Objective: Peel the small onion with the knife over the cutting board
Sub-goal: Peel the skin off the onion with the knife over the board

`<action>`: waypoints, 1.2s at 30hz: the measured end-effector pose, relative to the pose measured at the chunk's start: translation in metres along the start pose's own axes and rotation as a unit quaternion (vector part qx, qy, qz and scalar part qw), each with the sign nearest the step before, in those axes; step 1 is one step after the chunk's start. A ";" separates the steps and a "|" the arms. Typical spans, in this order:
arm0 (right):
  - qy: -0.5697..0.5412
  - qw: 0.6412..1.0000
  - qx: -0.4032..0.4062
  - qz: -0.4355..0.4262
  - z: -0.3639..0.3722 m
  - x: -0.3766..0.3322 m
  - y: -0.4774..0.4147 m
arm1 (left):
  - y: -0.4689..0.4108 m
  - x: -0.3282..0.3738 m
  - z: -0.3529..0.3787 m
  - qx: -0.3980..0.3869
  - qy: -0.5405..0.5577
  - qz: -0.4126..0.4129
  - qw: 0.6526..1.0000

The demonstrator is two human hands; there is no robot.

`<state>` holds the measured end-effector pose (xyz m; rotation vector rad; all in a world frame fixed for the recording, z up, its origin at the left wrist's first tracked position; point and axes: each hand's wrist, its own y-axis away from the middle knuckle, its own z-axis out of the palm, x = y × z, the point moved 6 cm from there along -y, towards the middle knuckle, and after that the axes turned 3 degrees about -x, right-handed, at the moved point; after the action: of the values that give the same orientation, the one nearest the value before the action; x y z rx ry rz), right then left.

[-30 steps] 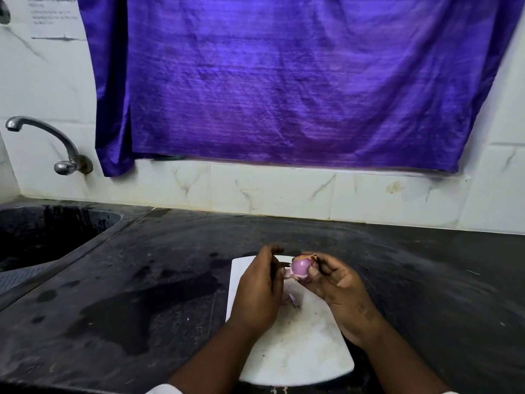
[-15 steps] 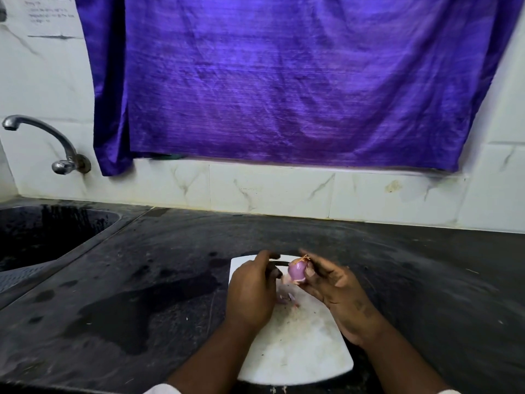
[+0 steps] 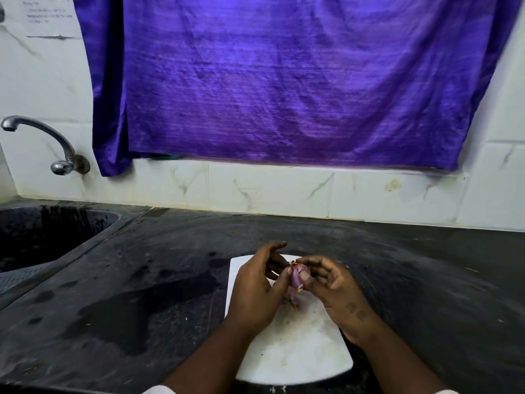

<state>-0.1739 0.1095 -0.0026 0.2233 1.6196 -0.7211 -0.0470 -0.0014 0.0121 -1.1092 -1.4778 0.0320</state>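
The small purple onion (image 3: 297, 275) is pinched between the fingertips and thumb of my right hand (image 3: 336, 291), a little above the far end of the white cutting board (image 3: 298, 354). My left hand (image 3: 254, 291) is close on its left, thumb against the onion's skin, fingers curled around a dark piece that looks like the knife (image 3: 275, 263); most of the knife is hidden. Loose papery skin hangs from the onion's lower end, and peel scraps (image 3: 294, 302) lie on the board below it.
The board lies on a dark stone counter (image 3: 426, 294) with a wet patch (image 3: 136, 308) to its left. A sink (image 3: 42, 237) and a tap (image 3: 56, 143) are at the far left. A white tiled wall and a purple curtain (image 3: 284, 81) close off the back.
The onion has been turned in my right hand, so its long side now faces me. My left thumb has moved onto its skin, and both hands have closed in together.
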 end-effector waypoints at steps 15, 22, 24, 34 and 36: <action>-0.012 0.999 -0.006 -0.031 0.001 -0.003 0.001 | 0.000 -0.002 -0.002 0.019 0.045 0.004 0.999; -0.001 0.999 0.002 -0.036 0.000 -0.006 0.000 | 0.000 -0.001 -0.003 0.031 0.050 -0.001 0.998; 0.002 0.999 0.005 -0.032 -0.001 -0.005 0.000 | 0.000 0.000 -0.002 0.020 0.068 -0.010 0.997; 0.013 1.000 0.009 -0.027 -0.003 -0.004 -0.001 | 0.000 0.000 -0.001 0.011 0.075 -0.007 0.997; 0.010 1.000 0.009 -0.026 -0.004 -0.003 -0.001 | -0.001 -0.002 -0.001 0.011 0.076 -0.004 0.997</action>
<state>-0.1768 0.1117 0.0005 0.2023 1.6433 -0.7762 -0.0469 -0.0032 0.0115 -1.0647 -1.3424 -0.0419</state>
